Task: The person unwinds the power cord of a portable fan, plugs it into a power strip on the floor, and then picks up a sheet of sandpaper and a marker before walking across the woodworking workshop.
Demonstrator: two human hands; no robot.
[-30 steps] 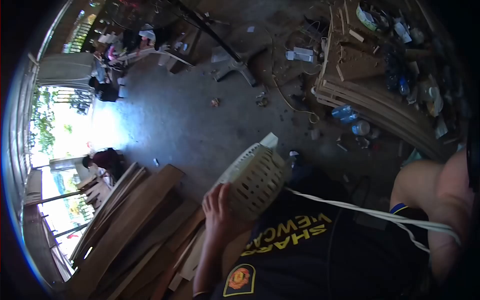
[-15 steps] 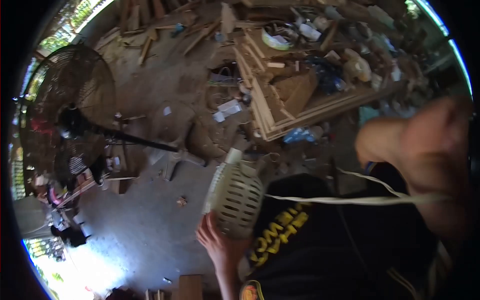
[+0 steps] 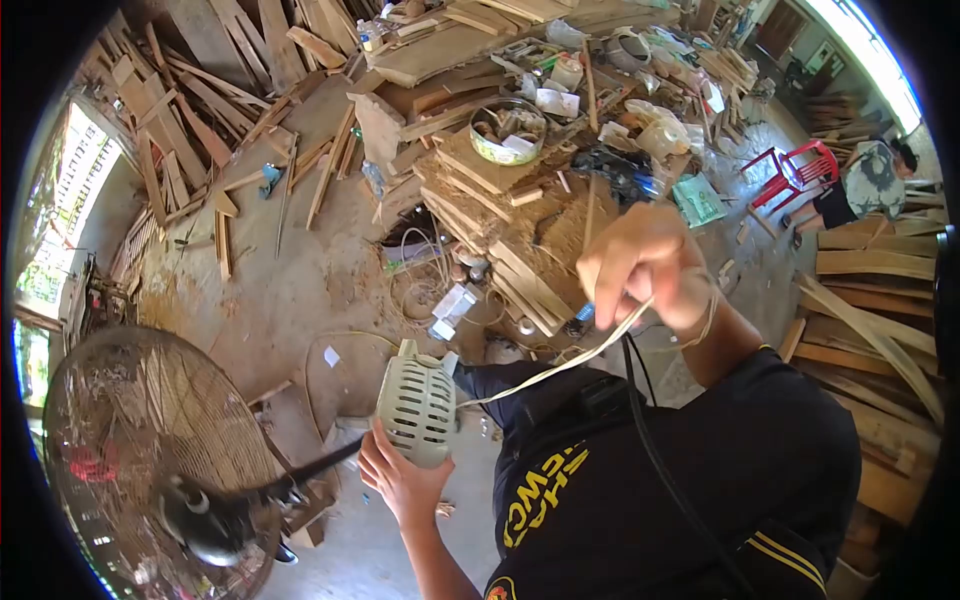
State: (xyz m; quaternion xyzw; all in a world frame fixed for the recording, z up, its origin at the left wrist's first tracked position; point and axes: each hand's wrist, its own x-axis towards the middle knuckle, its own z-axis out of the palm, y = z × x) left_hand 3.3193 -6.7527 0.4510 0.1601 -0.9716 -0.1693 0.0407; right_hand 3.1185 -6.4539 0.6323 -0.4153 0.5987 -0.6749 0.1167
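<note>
Two hands [image 3: 405, 482] [image 3: 655, 262] above grey, wood-littered floor [image 3: 340, 560]

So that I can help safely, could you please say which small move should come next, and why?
Perhaps ease the right hand toward the slotted casing to slacken the cord, which stretches between them while the left hand holds the casing.

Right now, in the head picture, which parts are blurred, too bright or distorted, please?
In the head view, the right hand looks soft, perhaps from movement; the slotted pale casing in the left hand is sharper. Also in the head view, the bright opening at upper right is washed out white; the head view's picture bows toward its edges, with black corners.
</note>
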